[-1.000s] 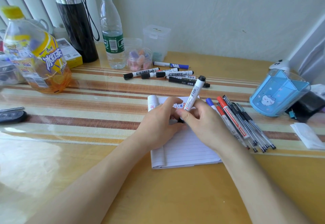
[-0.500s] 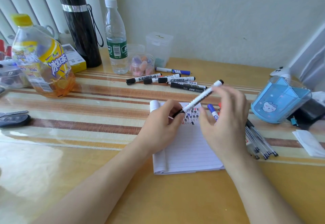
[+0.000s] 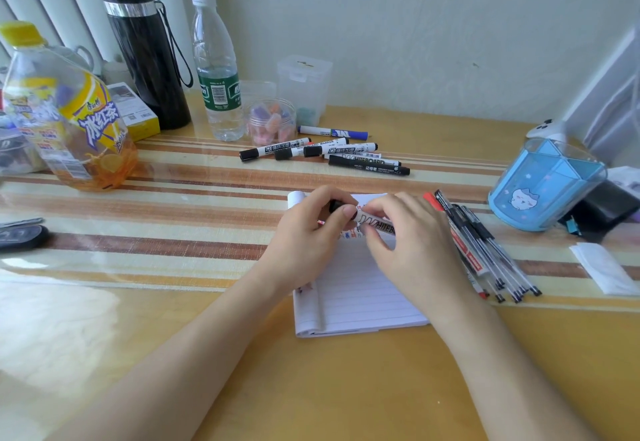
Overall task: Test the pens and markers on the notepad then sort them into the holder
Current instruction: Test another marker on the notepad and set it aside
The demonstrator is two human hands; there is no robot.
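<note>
My left hand (image 3: 304,243) pinches the black end of the whiteboard marker (image 3: 379,225). My right hand (image 3: 415,250) grips its barrel. The marker lies roughly level over the top edge of the notepad (image 3: 363,295). The blue holder (image 3: 547,191) stands to the right, beyond the loose pens (image 3: 485,250).

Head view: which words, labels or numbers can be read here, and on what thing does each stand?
"冰红茶": iced-tea bottle.
"HITEB", the rest hidden: held marker, gripped by left hand and right hand.
"HITEBOARD": white marker in the far group.
"记号笔": black marker.
Too small or blurred to read: water bottle label, yellow box, red pen.
</note>
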